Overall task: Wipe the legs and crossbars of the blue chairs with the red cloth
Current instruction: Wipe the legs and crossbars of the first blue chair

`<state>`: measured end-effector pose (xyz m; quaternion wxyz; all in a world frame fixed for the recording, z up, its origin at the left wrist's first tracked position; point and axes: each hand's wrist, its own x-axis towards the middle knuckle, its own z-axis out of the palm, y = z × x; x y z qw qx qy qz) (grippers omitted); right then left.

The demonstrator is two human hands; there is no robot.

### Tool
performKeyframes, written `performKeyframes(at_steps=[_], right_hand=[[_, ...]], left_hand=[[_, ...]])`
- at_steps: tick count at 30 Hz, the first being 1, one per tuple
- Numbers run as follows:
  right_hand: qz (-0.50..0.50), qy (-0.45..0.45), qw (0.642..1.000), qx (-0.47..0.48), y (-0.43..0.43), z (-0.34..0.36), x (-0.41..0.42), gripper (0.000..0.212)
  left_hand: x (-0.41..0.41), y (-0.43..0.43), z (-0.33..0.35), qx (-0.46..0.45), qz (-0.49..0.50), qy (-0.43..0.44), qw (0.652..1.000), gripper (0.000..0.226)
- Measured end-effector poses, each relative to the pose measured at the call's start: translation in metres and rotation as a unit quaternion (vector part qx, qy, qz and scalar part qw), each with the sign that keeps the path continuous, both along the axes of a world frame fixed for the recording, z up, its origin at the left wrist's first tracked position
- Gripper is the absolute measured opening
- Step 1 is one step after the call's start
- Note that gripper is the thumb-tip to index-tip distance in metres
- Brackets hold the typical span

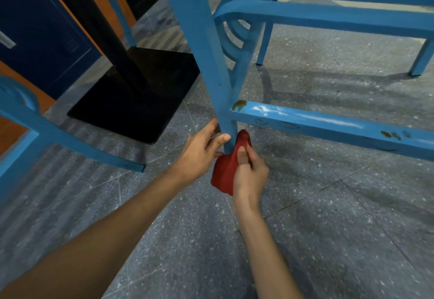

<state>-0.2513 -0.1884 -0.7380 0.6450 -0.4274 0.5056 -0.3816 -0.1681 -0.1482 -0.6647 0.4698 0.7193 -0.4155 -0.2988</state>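
A blue chair leg (206,59) runs down the middle of the head view to the floor. My left hand (202,150) grips it near the bottom, thumb across the front. My right hand (249,174) holds the red cloth (225,172), wrapped around the foot of that leg, just below the joint. A blue crossbar (328,125) runs right from the leg; it carries a brown stain near the joint, white smears along its top and smaller brown spots farther right.
A black table post on a square black base (131,101) stands just left of the leg. Another blue chair frame (58,139) lies at the left. More blue chair rails and legs (328,17) stack at the upper right. Grey speckled floor lies around.
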Motion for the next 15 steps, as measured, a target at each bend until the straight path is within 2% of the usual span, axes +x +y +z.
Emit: performKeyframes(at_steps=[3,7,9,15], right_hand=[[-0.002,-0.008,1.0,0.01,0.016,-0.01,-0.002,0.032],[0.024,0.056,0.994,0.092,-0.007,-0.014,0.003,0.027],[0.022,0.065,0.993,0.1,-0.021,-0.002,0.006,0.027],[-0.015,0.001,1.0,-0.026,0.003,0.027,-0.003,0.028]], left_hand=[[0.0,0.0,0.001,-0.001,0.003,-0.008,1.0,0.038],[0.002,0.0,-0.002,0.016,0.002,-0.031,0.999,0.036],[0.003,-0.001,-0.001,0.022,0.0,-0.057,0.998,0.034],[0.007,0.001,-0.005,0.013,-0.012,-0.087,0.996,0.036]])
